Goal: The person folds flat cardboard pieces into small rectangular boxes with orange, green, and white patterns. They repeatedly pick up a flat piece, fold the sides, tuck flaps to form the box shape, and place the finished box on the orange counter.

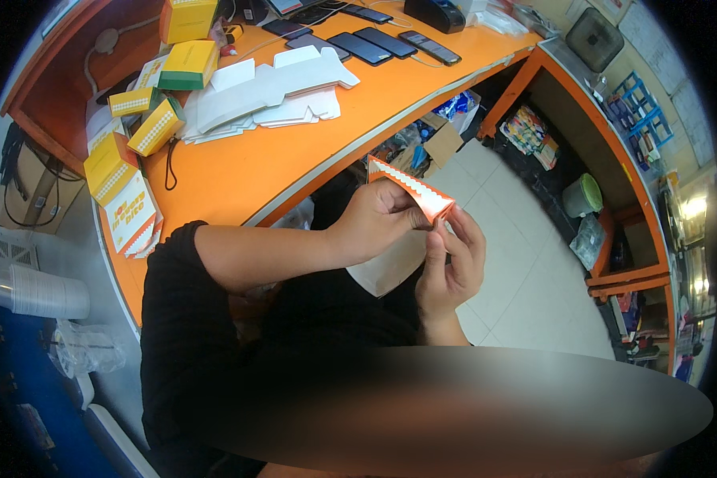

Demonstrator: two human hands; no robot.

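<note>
Above my lap, both hands hold an orange-and-white paper food carton (pixel 413 185), partly folded, with a white flap (pixel 390 263) hanging below. My left hand (pixel 374 219) grips it from the left, fingers bent and partly hidden behind the card. At its right corner, the fingertips of my right hand (pixel 454 263) pinch the edge. Flat white carton blanks (pixel 267 92) lie stacked on the orange table (pixel 239 179). Yellow folded cartons (pixel 158 126) and orange-and-white cartons (pixel 129 215) sit at the table's left.
Several phones (pixel 358 48) lie along the far side of the table, with cables between them. A stack of clear plastic cups (pixel 36 291) is at the left. Shelves with an orange frame (pixel 633 279) and a green-lidded tub (pixel 583 195) stand on the right. A blurred patch covers the lower part.
</note>
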